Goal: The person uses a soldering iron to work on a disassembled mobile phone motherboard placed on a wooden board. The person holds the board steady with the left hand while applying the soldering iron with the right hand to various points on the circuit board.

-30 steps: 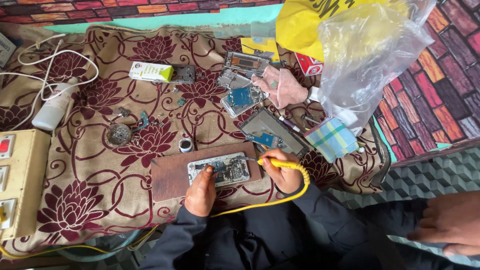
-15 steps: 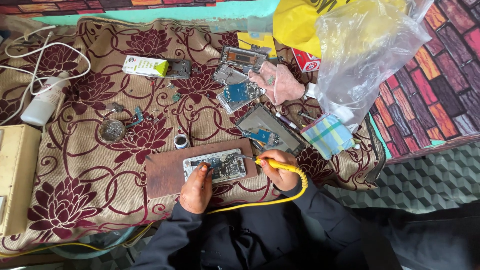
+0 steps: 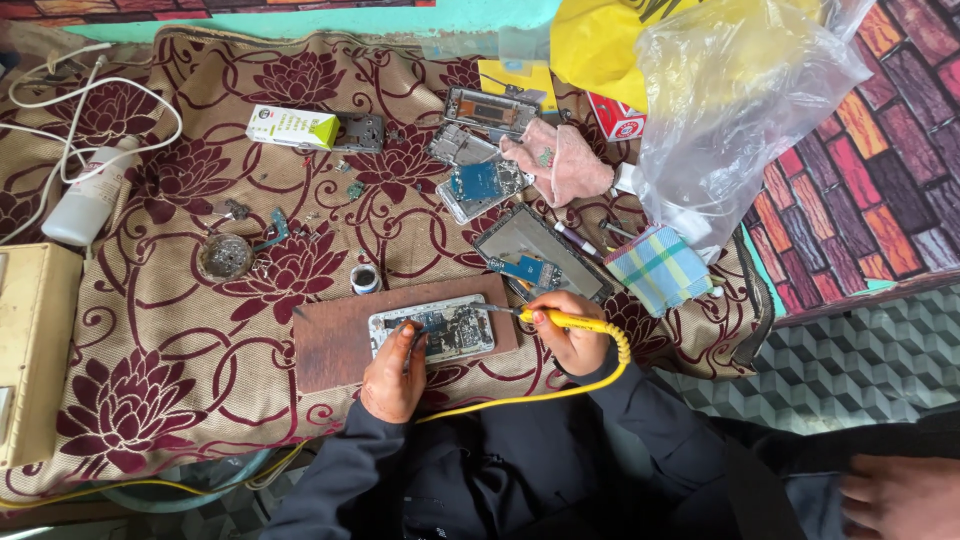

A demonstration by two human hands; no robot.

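Observation:
An opened phone [image 3: 432,329] with its circuit board showing lies on a brown wooden board [image 3: 335,340]. My left hand [image 3: 393,372] rests on the phone's near left edge, fingers pressing it down. My right hand [image 3: 570,338] grips a yellow-handled soldering iron [image 3: 572,322]; its metal tip points left and reaches the phone's right end. A yellow cord [image 3: 560,390] loops from the handle back under my arms.
A flowered maroon cloth [image 3: 180,400] covers the table. Other opened phones [image 3: 545,255], a pink rag [image 3: 560,165], a small round tin [image 3: 365,279], a white bottle [image 3: 85,205], a small box [image 3: 292,127], a clear plastic bag [image 3: 740,110] and a beige box [image 3: 35,350] surround the board.
The view has shifted slightly. My hands stay on the phone and the soldering iron, with the tip still at the phone's right end.

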